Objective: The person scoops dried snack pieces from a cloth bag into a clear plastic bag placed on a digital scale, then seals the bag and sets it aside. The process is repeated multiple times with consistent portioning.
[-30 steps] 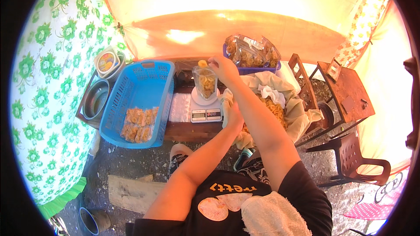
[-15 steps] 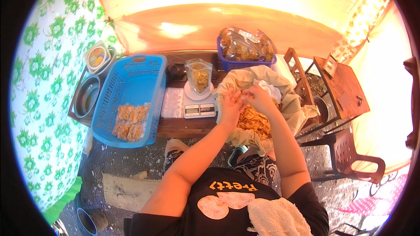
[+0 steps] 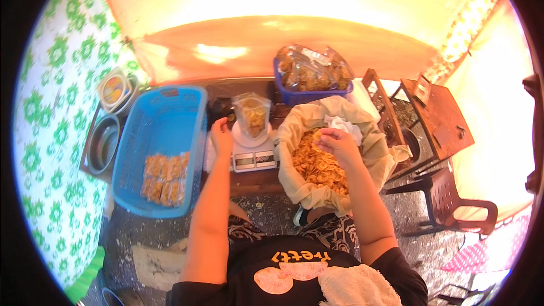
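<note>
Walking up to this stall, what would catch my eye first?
Probably the big cloth-lined sack of golden chips at centre right, with the person's right hand in it. Beside it, a clear bag of chips stands on a small scale, the left hand next to it. At left, a blue basket holds packed bags.

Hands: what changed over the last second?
The left hand left the sack of chips and now rests beside the scale. The right hand came down from the clear bag into the chips. Bag, scale, blue basket unchanged.
</note>
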The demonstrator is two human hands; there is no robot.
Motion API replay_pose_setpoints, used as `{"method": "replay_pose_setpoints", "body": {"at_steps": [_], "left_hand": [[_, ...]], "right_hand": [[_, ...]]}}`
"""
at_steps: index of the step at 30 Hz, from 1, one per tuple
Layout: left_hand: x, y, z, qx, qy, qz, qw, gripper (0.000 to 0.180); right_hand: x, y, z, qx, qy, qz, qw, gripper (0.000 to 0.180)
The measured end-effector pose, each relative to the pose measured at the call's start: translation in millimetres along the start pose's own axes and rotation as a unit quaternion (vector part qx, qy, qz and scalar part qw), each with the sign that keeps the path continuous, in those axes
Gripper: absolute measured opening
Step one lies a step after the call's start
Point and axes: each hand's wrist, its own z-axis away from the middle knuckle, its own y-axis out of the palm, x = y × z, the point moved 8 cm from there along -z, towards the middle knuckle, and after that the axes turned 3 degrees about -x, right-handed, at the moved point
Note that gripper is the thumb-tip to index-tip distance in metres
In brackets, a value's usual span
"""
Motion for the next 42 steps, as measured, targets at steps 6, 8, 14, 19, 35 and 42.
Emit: {"method": "replay_pose_setpoints", "body": {"at_steps": [6,8,14,19,35,42], "left_hand": [[50,47,-39,0.138,0.080,-0.124,0.979,0.035],[51,63,-43,0.194,0.076,-0.144,0.967,0.038],[48,72,-48,0.205,0.110,-0.200,0.952,0.026],[54,64,-48,0.181,0.134,-0.201,0.953,0.018],[-218,-18,-24,0.021,0.307,-0.014,0.951,0.016],[-248,4,6,0.082,0.343,-0.034,0.935,0.023]], "right_hand": [[-3,-6,-7,0.002,-0.002,-0.036,0.999,0.012],[4,-7,-10,-0.014,-0.027,0.021,0.999,0.011],[74,61,-23,-0.009,-0.243,0.234,0.941,0.011],[120,156,-38,0.040,-0.357,0.333,0.872,0.013],[85,65,-27,-0.053,-0.304,0.368,0.877,0.015],[45,-30,-30,-0.095,-0.227,0.467,0.849,0.021]]}}
